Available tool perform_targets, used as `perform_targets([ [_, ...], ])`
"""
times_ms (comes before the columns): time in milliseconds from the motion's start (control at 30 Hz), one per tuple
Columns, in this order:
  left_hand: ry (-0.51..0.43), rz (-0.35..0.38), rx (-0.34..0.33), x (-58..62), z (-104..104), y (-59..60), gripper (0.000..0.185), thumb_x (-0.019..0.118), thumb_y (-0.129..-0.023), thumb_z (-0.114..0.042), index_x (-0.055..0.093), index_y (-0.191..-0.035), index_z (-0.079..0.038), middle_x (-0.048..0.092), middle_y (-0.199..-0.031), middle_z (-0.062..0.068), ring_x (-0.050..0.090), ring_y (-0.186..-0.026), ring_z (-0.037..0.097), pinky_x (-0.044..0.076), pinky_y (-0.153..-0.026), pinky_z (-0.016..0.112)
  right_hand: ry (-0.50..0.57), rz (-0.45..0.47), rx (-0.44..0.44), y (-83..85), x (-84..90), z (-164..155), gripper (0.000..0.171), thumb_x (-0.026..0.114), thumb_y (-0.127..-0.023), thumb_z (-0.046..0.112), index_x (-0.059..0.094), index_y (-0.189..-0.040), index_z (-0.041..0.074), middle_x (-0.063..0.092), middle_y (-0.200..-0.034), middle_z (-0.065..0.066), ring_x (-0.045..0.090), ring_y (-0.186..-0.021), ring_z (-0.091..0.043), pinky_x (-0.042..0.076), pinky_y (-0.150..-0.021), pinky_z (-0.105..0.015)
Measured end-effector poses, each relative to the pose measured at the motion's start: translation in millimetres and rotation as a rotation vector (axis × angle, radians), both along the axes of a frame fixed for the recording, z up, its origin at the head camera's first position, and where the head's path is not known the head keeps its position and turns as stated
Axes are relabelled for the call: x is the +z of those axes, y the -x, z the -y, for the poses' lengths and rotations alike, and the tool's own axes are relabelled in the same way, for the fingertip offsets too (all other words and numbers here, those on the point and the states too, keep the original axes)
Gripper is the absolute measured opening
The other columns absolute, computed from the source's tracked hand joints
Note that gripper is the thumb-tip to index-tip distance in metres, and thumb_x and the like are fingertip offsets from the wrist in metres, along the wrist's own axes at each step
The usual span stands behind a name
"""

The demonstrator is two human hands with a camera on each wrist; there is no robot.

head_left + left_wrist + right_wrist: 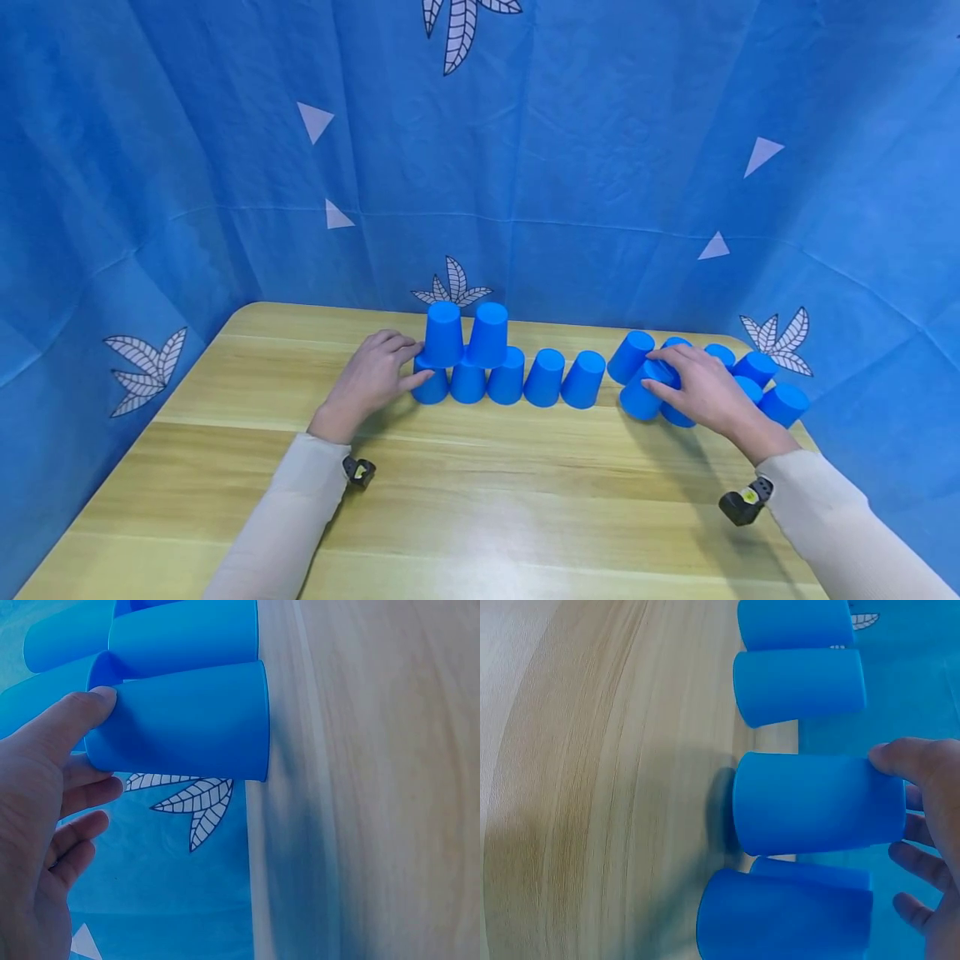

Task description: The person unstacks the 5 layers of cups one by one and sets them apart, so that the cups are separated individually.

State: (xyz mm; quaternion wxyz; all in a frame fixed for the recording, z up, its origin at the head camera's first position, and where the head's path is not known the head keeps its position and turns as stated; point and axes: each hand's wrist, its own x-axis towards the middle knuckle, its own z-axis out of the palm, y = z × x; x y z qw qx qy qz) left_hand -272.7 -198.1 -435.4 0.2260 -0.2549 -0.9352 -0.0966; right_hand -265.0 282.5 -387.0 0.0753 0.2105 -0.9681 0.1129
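Currently, the left hand (371, 377) pinches one blue cup (187, 724) (upside down), the right hand (701, 387) another cup (810, 804).

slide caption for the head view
Left hand and right hand touch inverted blue cups at a wooden table, two others stacked atop a row.

Left forearm (281, 517) and right forearm (843, 517), sleeved, reach from near to far. Left hand (371, 375), left: thumb (79, 716), fingers (91, 796) pinching. Right hand (701, 383), far right: pinching too, thumb opposite fingers.
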Motion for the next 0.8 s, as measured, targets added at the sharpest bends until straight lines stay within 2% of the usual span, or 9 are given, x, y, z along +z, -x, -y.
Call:
perform_targets([
  [333,-0.002,-0.014,-0.009,-1.1,0.9,1.3,0.052,0.070,-0.089,-0.046,0.070,-0.118,-0.003,0.069,-0.114,0.012,0.059,-0.110,0.031,0.044,-0.101,0.048,-0.035,0.054,-0.024,5.1,-4.8,-3.3,0.052,0.067,-0.093,0.031,0.055,-0.134,0.001,0.055,-0.130,-0.025,0.047,-0.121,-0.049,0.032,-0.099,-0.070],
  [800,-0.001,-0.007,0.000,-1.5,0.6,0.6,0.053,0.067,-0.090,-0.049,0.070,-0.118,-0.005,0.069,-0.114,0.011,0.058,-0.111,0.030,0.046,-0.100,0.048,-0.068,0.039,-0.019,7.0,-3.3,-3.2,0.053,0.068,-0.093,0.034,0.056,-0.132,0.001,0.057,-0.128,-0.026,0.049,-0.119,-0.049,0.035,-0.096,-0.070],
])
